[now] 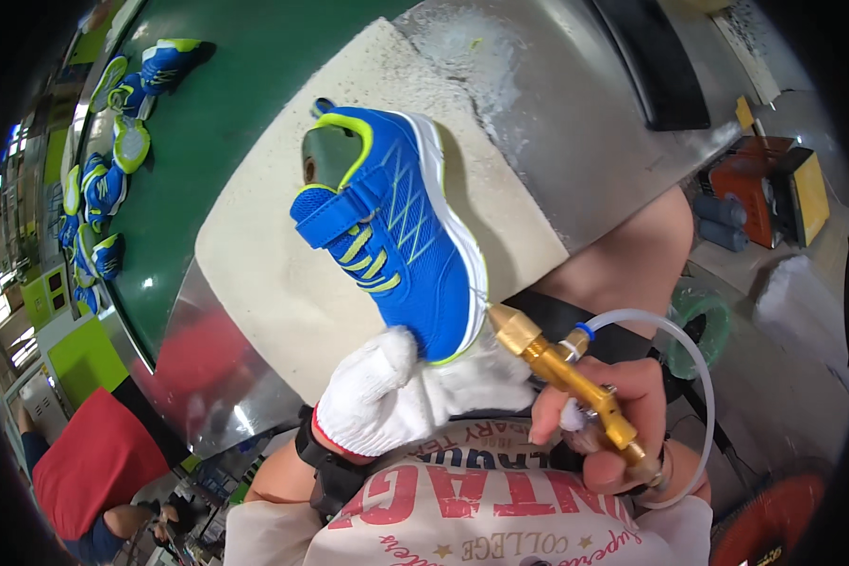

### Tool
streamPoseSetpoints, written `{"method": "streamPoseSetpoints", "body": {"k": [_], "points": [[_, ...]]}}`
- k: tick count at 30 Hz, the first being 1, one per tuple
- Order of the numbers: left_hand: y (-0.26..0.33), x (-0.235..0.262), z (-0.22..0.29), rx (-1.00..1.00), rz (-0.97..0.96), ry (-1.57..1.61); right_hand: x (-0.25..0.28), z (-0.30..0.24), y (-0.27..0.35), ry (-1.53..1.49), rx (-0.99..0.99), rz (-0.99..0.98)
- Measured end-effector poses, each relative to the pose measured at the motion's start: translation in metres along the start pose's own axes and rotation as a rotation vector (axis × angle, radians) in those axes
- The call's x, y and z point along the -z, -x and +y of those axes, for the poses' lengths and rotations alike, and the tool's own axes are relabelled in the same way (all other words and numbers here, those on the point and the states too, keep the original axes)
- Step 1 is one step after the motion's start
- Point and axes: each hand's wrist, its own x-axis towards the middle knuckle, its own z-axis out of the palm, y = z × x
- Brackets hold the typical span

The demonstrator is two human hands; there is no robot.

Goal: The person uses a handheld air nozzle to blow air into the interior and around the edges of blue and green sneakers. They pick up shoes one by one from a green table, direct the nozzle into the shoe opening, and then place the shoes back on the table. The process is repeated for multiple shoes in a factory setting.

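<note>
A blue child's sneaker point(396, 226) with lime-green trim, a strap and a white sole lies on its side on a pale board, toe toward me. A dark green form shows inside its collar. My left hand point(373, 391), in a white knit glove, is closed on the toe, thumb on the upper; its other fingers are mostly hidden. My bare right hand point(623, 415) grips a brass nozzle gun point(566, 377) with a clear hose point(698, 368) and a blue fitting. Its thin needle tip points at the sole edge near the toe, apparently touching or very close to it.
The pale board point(264, 236) rests on a metal table point(575, 113) with white residue. On the left, a green conveyor belt point(226, 66) carries several similar sneakers point(104, 189). A person in a red shirt point(94, 462) is at lower left. An orange and yellow device point(759, 193) stands far right.
</note>
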Motion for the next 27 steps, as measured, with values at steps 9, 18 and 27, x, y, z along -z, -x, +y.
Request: {"method": "streamPoseSetpoints", "body": {"k": [9,18,27], "points": [[-0.078,-0.023,-0.015,0.008,-0.217,-0.003,-0.009,-0.025,0.005,0.108,-0.004,0.351],[-0.096,-0.049,0.012,0.03,-0.107,0.064,0.021,0.008,-0.025,0.798,0.398,0.085],[-0.067,-0.05,0.064,-0.052,0.163,-0.135,0.023,0.018,-0.053,0.573,0.334,0.005]]}}
